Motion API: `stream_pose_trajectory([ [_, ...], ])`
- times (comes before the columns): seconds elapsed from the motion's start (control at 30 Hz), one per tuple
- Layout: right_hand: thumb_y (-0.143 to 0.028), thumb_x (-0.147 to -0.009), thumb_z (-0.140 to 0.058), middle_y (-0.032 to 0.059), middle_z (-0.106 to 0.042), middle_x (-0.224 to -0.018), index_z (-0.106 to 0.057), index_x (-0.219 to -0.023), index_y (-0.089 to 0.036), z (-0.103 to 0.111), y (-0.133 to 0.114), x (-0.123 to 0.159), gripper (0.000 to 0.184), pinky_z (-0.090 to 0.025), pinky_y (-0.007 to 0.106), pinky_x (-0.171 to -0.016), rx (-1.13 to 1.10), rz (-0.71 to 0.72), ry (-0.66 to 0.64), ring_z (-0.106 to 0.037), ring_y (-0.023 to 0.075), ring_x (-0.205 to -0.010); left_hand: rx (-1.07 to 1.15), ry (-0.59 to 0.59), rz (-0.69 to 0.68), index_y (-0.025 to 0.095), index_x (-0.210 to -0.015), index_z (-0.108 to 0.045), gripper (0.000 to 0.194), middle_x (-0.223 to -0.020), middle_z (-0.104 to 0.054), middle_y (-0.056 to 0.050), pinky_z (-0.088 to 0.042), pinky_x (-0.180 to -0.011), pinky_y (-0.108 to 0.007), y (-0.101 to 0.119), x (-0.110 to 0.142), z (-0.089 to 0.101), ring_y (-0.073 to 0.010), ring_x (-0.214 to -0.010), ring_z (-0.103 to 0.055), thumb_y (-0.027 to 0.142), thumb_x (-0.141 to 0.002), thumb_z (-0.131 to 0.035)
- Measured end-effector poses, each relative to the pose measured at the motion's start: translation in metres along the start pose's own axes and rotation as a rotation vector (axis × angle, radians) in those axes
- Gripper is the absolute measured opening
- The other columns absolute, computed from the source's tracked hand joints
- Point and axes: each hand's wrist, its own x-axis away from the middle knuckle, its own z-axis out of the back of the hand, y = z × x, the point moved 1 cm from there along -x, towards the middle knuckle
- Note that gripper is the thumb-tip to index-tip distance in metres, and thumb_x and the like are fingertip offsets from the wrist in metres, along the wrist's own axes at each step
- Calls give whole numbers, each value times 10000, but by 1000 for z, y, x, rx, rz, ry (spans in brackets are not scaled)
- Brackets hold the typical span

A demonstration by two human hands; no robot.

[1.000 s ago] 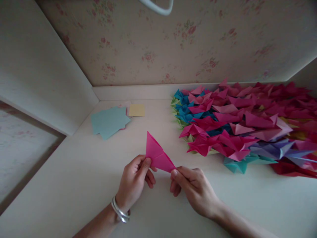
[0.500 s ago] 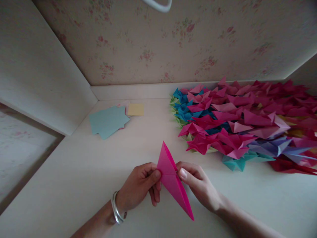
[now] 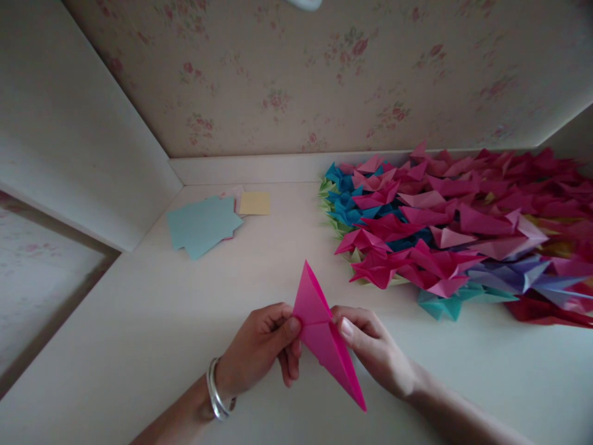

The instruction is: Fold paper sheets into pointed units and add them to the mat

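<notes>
A folded pink paper piece (image 3: 322, 330), long and pointed at both ends, is held above the pale table (image 3: 139, 321). My left hand (image 3: 262, 349) pinches its left side at the middle, thumb on top; a silver bangle (image 3: 217, 394) sits on that wrist. My right hand (image 3: 370, 349) pinches the right side of the same piece, fingers closed on it. One tip points away from me, the other toward me between my wrists.
A large heap of folded paper pieces (image 3: 454, 228), mostly pink with blue, purple, teal and green, covers the right of the table. Light blue sheets (image 3: 201, 224) and a yellow square (image 3: 254, 203) lie at the back left, near the floral wall (image 3: 324, 74).
The pink piece has been turned from lying across between my hands to pointing away and toward me. Both hands moved closer together and now grip its middle. In the last half second it barely moved.
</notes>
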Motion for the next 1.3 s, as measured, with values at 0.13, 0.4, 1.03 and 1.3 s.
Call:
stream_pose_trajectory([
  [0.13, -620, -902, -555, 28, -577, -678, -655, -749, -138, -1, -1, -1, 515, -428, 292, -617, 11, -2, -1, -527, 167, -642, 4, -7, 4, 129, -799, -597, 411, -538, -605, 30, -476, -356, -133, -2, 1, 1, -69, -375, -580, 529, -852, -676],
  [0.4, -634, -848, -618, 31, -594, -636, -694, -781, -124, -5, -12, -1, 521, -484, 344, -700, -7, -74, -37, -576, 195, -660, -24, 15, 15, 144, -752, -585, 427, -548, -599, 31, -470, -359, -147, 2, 0, -2, -75, -374, -576, 551, -828, -688],
  [1.03, -651, -853, -590, 31, -560, -639, -653, -733, -149, -3, -6, -2, 520, -427, 306, -604, 27, -43, 11, -540, 193, -628, -105, 14, 79, 139, -734, -596, 486, -510, -601, 15, -468, -368, -172, 0, 1, -2, -98, -380, -583, 613, -789, -686],
  [1.3, -656, -860, -580, 52, -614, -697, -686, -781, -126, -5, -8, -3, 546, -426, 282, -594, 7, -49, -26, -546, 178, -643, -84, 121, 5, 142, -704, -616, 488, -534, -612, 7, -475, -368, -170, 6, 0, -2, -93, -388, -575, 612, -832, -637],
])
